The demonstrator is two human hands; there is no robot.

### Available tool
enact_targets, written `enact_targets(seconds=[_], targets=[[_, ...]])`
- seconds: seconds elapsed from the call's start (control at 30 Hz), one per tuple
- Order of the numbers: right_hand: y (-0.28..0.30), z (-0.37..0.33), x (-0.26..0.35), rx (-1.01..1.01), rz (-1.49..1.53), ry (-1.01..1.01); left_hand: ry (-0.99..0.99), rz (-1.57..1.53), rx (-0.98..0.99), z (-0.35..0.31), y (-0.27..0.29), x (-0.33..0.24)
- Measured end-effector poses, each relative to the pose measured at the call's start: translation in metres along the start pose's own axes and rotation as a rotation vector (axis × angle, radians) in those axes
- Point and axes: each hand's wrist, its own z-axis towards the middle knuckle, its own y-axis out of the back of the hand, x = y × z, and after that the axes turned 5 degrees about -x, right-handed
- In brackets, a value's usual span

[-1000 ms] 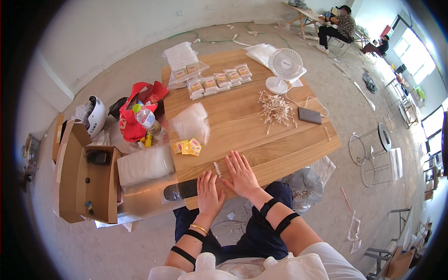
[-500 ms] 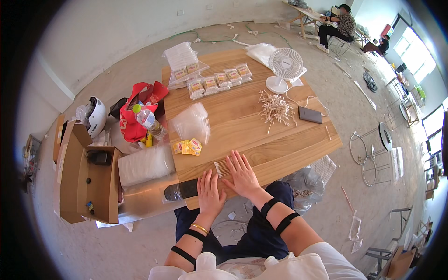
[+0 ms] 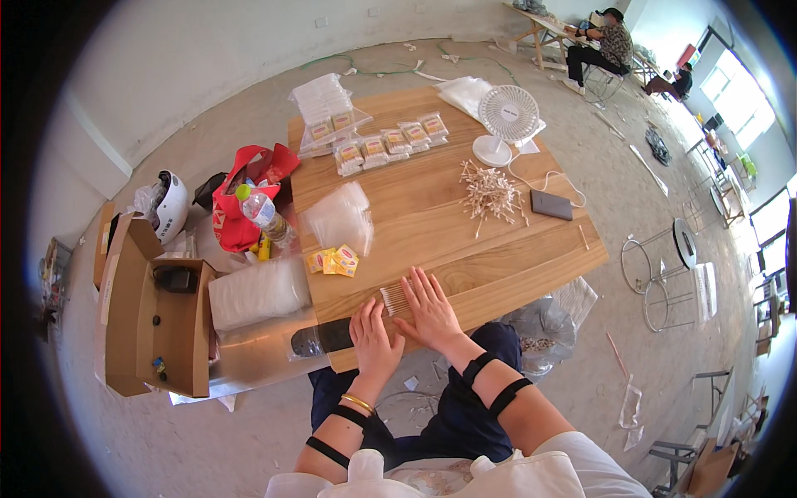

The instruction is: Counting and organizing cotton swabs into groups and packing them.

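"Head view: what are the hands doing nearest us?"

"The left hand (image 3: 375, 342) lies over the near edge of the table (image 3: 419, 220), fingers stretched out and slightly parted. The right hand (image 3: 432, 317) lies flat beside it, fingers lightly spread. Neither grip shows a pinch, though I can't tell what is under the right palm."

"And the swabs?"

"The row of cotton swabs (image 3: 395, 301) lies on the wood between the two sets of fingers, close to the near edge. I'd judge the step as evening up that row. The next move, as I read it, calls for light, equal pressure from both sides, so the sticks stay parallel."

"Where's the danger?"

"That near edge: a push toward the body could spill some. A dark flat thing (image 3: 335, 335) at the near left corner also limits the left hand."

"Any room farther out?"

"Just beyond the row, yellow cards (image 3: 334, 261) sit to the left, with clear bags (image 3: 340, 217) behind them. Bare wood runs from there across to the loose swab pile (image 3: 491, 197), so reaching forward is easiest up the middle. Past that, filled packets (image 3: 392, 145) and the fan (image 3: 508, 114) close off the far side."
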Motion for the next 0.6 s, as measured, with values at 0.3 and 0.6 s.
enact_targets(seconds=[0.3,0.6], targets=[[0.0024,0.0003,0.0013,0.023,-0.014,-0.004,0.005,0.013,0.018,0.0022,0.0004,-0.001],[0.0028,0.0004,0.0014,0.04,-0.014,-0.014,0.014,0.037,0.012,0.0082,-0.0044,-0.0013]])
